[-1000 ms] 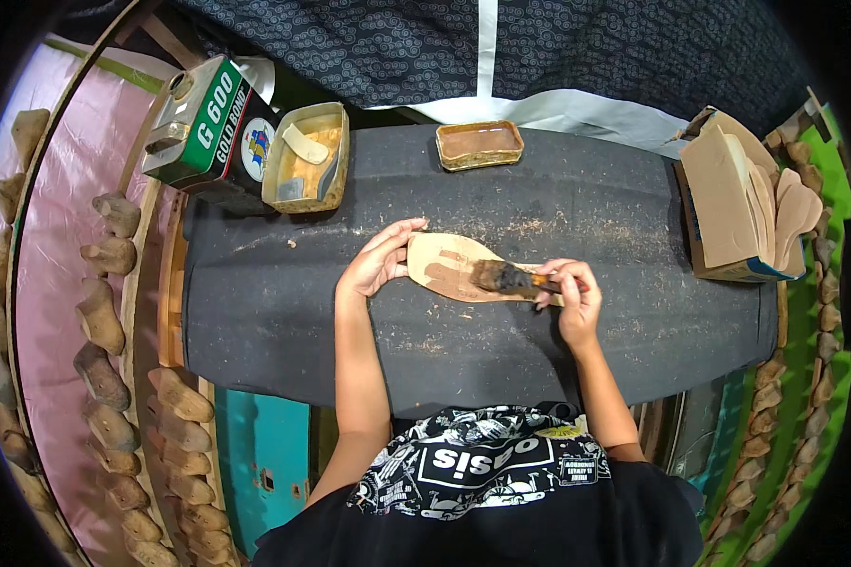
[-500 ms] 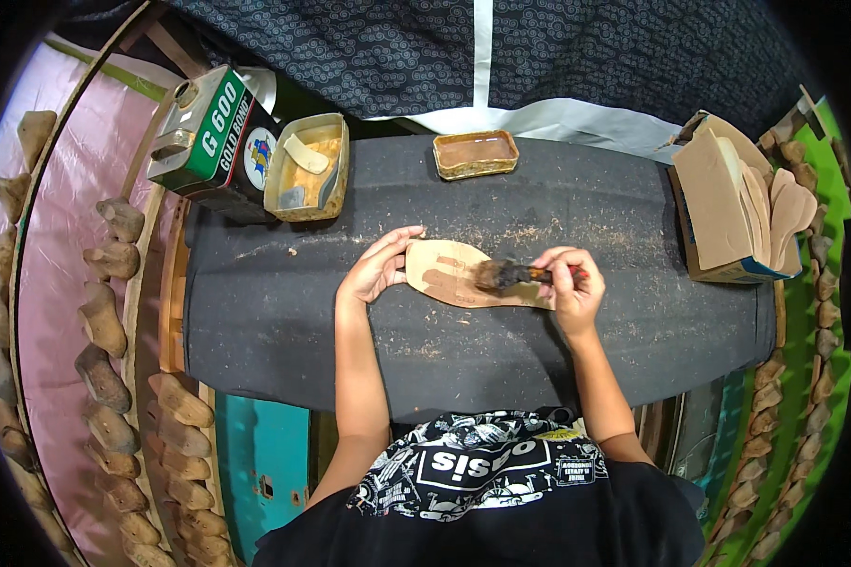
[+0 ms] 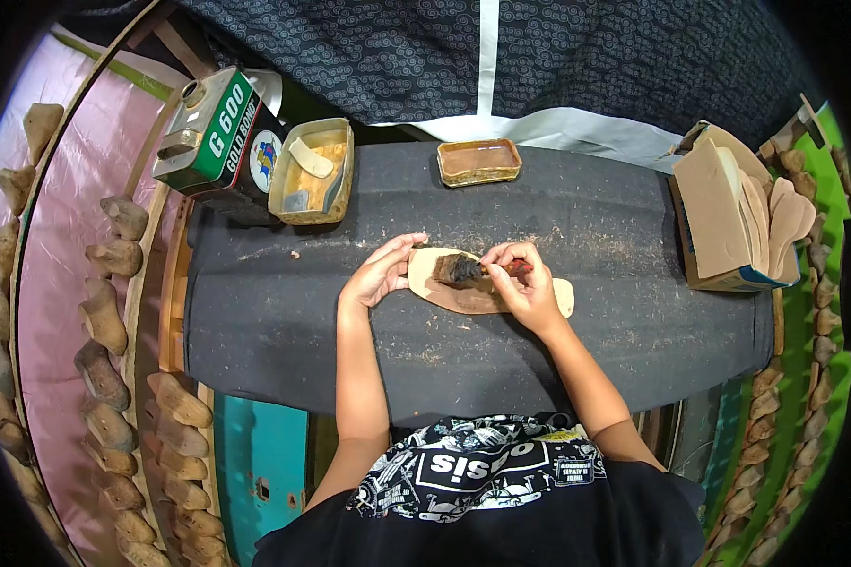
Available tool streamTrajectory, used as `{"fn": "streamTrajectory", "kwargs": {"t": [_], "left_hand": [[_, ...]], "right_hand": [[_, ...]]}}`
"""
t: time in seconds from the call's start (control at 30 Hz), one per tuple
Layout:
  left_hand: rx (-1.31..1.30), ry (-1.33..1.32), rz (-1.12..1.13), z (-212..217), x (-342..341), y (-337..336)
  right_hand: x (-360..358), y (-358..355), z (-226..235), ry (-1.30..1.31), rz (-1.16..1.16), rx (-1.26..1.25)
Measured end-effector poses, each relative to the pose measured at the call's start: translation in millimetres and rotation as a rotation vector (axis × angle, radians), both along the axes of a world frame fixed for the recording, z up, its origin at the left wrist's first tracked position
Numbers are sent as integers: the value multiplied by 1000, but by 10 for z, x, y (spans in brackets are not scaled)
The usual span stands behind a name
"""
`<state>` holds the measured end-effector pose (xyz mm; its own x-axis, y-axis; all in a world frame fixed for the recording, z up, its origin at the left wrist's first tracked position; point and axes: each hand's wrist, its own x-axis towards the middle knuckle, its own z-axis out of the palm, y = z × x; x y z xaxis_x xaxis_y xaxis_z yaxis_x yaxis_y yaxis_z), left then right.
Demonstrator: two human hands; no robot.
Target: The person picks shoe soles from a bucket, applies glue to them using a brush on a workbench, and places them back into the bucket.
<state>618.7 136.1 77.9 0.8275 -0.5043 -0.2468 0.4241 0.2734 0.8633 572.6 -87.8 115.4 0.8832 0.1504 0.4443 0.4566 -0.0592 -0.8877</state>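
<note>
A tan shoe insole (image 3: 425,260) lies flat on the dark cloth, its wider end to the left. Wet-looking brown coating covers much of its middle, while both ends stay pale. My right hand (image 3: 528,291) grips a brush (image 3: 460,269) by its red and dark handle, and the dark bristles press on the insole's wider part. Beside the left end, my left hand (image 3: 380,274) has its fingers stretched and apart, with the thumb side at the insole's edge. Part of the insole is hidden under the brush and right hand.
A shallow tray of brown liquid (image 3: 479,163) stands at the back of the table (image 3: 624,340). Back left are a metal can (image 3: 219,142) and a tub with scraps (image 3: 345,184). A carton (image 3: 714,213) of insole pieces stands right. Wooden shoe lasts (image 3: 104,317) line both sides.
My right hand has moved left with the brush, toward the insole's wider end. The brown coating now spreads over more of the insole. My left hand stays almost in place.
</note>
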Motion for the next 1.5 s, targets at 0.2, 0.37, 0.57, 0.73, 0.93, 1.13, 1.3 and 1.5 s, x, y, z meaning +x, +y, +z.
{"fn": "streamTrajectory", "kwargs": {"t": [0.2, 0.37, 0.57, 0.73, 0.93, 1.13, 1.3, 1.5], "left_hand": [[-36, 15, -70, -27, 30, 27], [-26, -3, -76, -60, 32, 35], [34, -45, -79, -71, 37, 10], [75, -46, -67, -45, 36, -27], [68, -106, -38, -72, 15, -32], [165, -184, -18, -64, -17, -59], [249, -232, -74, -23, -14, -104], [283, -263, -82, -27, -16, -96]], "right_hand": [[-117, -187, -10, 45, -48, 3], [-284, -457, 2, 118, -90, 21], [-350, -574, 6, 129, -130, 91], [-361, -501, -38, 94, -104, 139], [-404, -299, -104, 145, -3, 222], [-328, -211, -92, 117, 12, 325], [-322, -290, -186, 66, 59, 97], [-398, -575, -81, 56, -2, 6]]}}
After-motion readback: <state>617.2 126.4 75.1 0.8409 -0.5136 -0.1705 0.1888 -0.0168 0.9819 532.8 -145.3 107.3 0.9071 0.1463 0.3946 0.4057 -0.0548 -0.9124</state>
